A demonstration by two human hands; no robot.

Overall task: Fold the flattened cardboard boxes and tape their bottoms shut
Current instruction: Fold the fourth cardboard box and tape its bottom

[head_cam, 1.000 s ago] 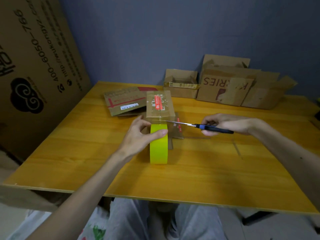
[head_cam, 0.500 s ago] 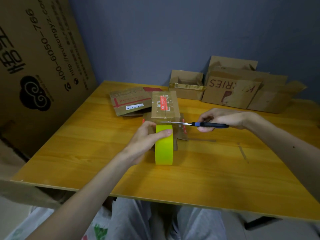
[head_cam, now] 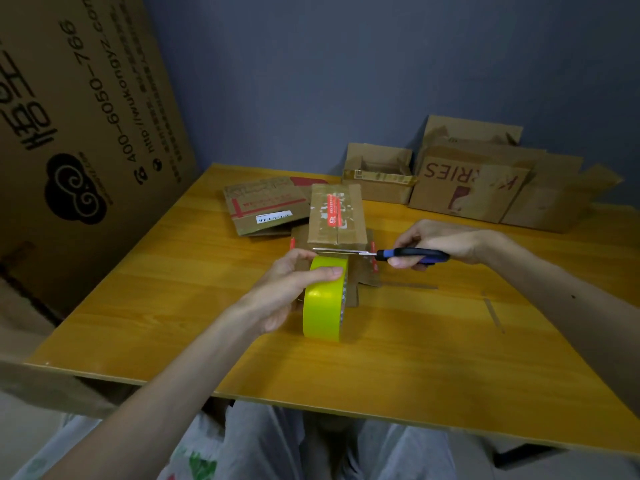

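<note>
There's the left hand (head_cam: 287,289) on the upright yellow roll of tape (head_cam: 323,306), grip curled round its top, the roll standing on edge on the orange wooden table (head_cam: 173,306). Over comes the right hand (head_cam: 436,242), grip closed round the blue-and-black handles of the steel scissors (head_cam: 381,253), blades level and drawn narrow, just above the roll at the near top edge of the small brown cardboard box (head_cam: 337,216) with the red label. That box sits mid-table, right behind the roll. A flattened brown cardboard box (head_cam: 266,206) lies just left of it, and open cardboard boxes (head_cam: 471,188) stand along the back
</note>
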